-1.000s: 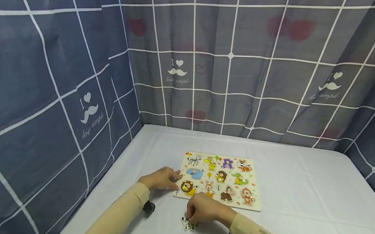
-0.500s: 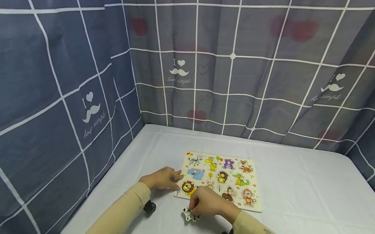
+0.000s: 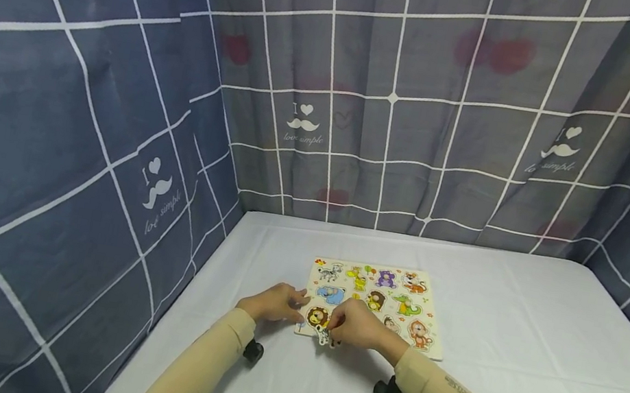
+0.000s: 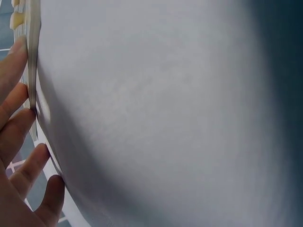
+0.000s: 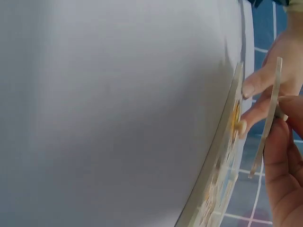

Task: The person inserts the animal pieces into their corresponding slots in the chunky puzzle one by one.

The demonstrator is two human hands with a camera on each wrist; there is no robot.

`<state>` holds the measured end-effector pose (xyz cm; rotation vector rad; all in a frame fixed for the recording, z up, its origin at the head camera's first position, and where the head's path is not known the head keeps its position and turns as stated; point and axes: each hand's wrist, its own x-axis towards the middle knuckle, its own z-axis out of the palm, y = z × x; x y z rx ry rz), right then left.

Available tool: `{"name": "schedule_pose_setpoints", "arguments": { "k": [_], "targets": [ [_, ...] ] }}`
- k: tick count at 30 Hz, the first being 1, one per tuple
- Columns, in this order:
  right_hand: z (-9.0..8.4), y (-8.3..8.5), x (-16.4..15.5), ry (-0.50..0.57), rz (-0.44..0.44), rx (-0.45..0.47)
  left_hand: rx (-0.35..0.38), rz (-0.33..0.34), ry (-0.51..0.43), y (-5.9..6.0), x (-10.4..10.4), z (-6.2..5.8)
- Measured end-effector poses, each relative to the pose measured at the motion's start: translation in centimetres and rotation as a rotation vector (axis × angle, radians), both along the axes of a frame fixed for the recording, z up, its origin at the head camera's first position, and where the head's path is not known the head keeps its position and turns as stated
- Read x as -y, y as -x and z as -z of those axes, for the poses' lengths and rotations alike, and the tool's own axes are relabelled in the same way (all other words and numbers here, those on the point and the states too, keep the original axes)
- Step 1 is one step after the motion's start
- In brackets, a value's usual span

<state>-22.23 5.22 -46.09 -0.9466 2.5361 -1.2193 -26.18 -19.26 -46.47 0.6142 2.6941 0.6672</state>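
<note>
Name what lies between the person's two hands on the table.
The near left corner of the puzzle board, with its lion picture, lies between the left hand and right hand; the head view shows it.

On the white table [image 3: 516,341] lies an animal puzzle board [image 3: 373,304], closer to the left edge. The left hand [image 3: 275,302] rests with straight fingers on the board's near left corner, beside the lion. The right hand [image 3: 358,327] pinches a zebra piece [image 3: 322,334] at the board's near edge.
</note>
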Motion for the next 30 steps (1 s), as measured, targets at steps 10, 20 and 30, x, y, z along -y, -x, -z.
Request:
{"name": "schedule_pose_setpoints", "arguments": {
  "k": [10, 20, 30],
  "targets": [
    [0.0, 1.9, -0.6, 0.029, 0.099, 0.007, 0.010, 0.006, -0.009, 0.1, -0.2, 0.0],
    [0.0, 3.9, -0.7, 0.003, 0.199, 0.049, 0.014, -0.014, -0.015, 0.1, -0.2, -0.1],
    [-0.6, 6.2, -0.4, 0.019, 0.207, 0.030, 0.029, -0.035, -0.019, -0.2, -0.3, 0.3]
  ]
}}
